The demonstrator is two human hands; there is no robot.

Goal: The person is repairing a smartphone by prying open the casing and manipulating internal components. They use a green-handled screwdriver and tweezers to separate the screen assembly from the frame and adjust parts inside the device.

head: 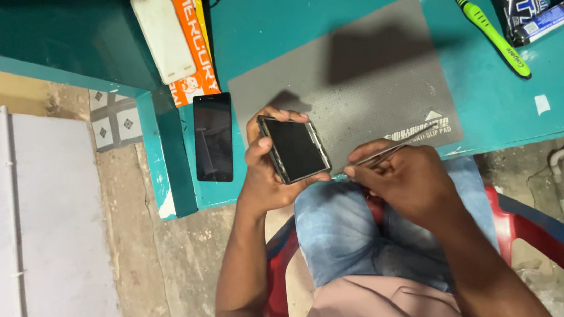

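Note:
My left hand grips a dark smartphone by its edges, screen up, just off the near edge of the teal table. My right hand holds thin metal tweezers, whose tip points at the phone's lower right edge. Both hands hover above my knee in blue jeans.
A grey anti-slip mat lies on the table. A black phone rests near the table edge, beside a white phone cover on an orange box. A green toothbrush and a dark packet sit far right. I sit on a red chair.

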